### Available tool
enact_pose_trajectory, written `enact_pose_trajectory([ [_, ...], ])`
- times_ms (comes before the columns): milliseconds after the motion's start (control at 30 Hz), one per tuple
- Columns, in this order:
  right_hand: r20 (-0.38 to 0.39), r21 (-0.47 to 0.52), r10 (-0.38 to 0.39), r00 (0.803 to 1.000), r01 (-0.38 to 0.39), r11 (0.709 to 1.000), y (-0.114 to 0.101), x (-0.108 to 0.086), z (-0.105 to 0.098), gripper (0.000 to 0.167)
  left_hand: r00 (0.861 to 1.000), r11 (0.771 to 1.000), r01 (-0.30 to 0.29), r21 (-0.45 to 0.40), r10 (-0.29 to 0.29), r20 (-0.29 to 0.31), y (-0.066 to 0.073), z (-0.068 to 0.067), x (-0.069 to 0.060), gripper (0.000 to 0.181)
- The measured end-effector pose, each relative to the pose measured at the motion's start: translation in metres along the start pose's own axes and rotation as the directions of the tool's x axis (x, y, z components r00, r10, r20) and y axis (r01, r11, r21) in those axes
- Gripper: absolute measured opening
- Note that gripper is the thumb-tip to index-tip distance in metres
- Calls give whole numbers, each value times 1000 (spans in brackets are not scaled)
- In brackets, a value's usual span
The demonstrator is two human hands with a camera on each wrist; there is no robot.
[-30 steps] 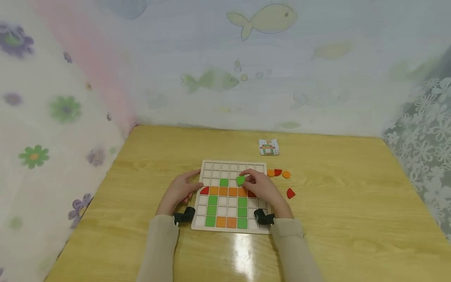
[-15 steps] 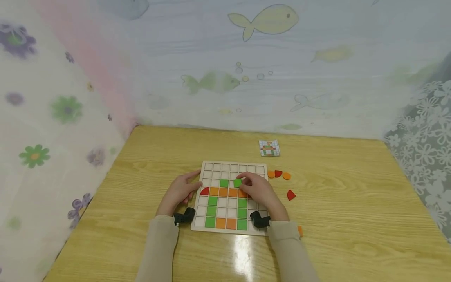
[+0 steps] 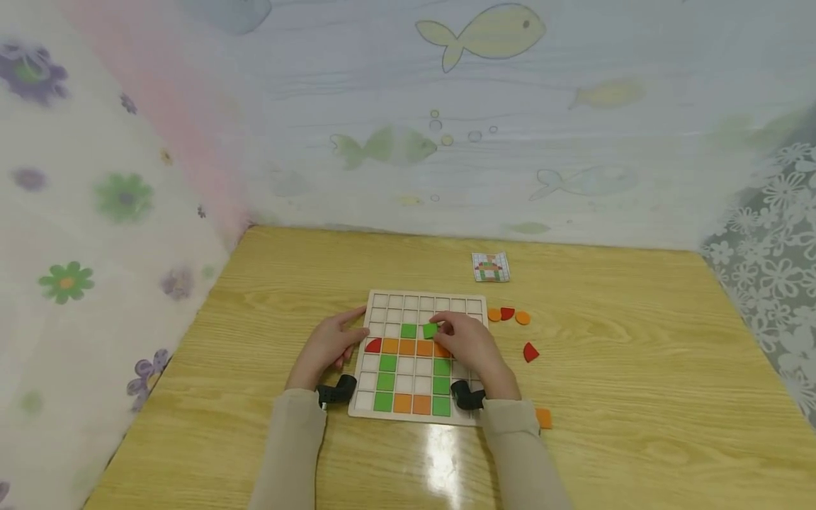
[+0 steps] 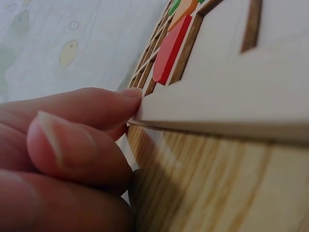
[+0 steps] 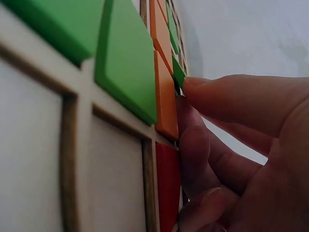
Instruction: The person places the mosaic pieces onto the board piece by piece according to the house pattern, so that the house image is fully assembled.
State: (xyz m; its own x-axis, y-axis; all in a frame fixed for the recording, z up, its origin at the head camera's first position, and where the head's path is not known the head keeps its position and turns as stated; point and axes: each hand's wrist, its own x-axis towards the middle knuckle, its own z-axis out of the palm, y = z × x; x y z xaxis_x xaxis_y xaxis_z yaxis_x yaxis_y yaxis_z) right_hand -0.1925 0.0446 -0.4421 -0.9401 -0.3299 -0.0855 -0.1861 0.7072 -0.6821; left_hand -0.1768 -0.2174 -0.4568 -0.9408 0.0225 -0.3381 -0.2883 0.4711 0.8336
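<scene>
A wooden grid board (image 3: pixel 377 409) lies on the table, holding green and orange square tiles and red quarter-circle tiles. At its left edge my left hand (image 3: pixel 327 347) grips the rim, with a fingertip against the frame and other fingers curled below, as the left wrist view shows. My right hand (image 3: pixel 470 341) pinches a green square tile (image 3: pixel 430 331) between thumb and forefinger, above the orange row. That tile sits slightly askew at its cell, right of another green tile (image 3: pixel 409 331). In the right wrist view, my fingers partly hide a red tile (image 5: pixel 167 186) and the pinched tile's edge.
A small pattern card (image 3: pixel 490 268) lies behind the board. To the right are orange round tiles (image 3: pixel 523 318), a red quarter-circle (image 3: pixel 530 352) and another red piece (image 3: pixel 507 313). An orange tile (image 3: pixel 544 418) shows beside my right sleeve. A painted wall (image 3: pixel 395 198) borders the table's back.
My right hand has moved slightly left and nearer with the green tile, lowering it toward the cell. An orange tile has come into view beside the right sleeve. The left hand stays on the rim.
</scene>
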Motion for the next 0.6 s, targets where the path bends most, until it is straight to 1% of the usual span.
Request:
enact_pose_trajectory([
  [133, -16, -29, -16, 1000, 16, 999, 0, 0, 3, 24, 1000, 1000, 5, -4, -5, -8, 0, 1, -1, 44],
  [267, -22, -58, -14, 1000, 13, 998, 0, 1, 5, 24, 1000, 1000, 14, 4, -14, 2, 1, 1, 0, 46],
  [600, -22, -88, -28, 999, 26, 996, -1, 0, 6, 24, 1000, 1000, 10, -9, -10, 0, -1, 0, 1, 45],
])
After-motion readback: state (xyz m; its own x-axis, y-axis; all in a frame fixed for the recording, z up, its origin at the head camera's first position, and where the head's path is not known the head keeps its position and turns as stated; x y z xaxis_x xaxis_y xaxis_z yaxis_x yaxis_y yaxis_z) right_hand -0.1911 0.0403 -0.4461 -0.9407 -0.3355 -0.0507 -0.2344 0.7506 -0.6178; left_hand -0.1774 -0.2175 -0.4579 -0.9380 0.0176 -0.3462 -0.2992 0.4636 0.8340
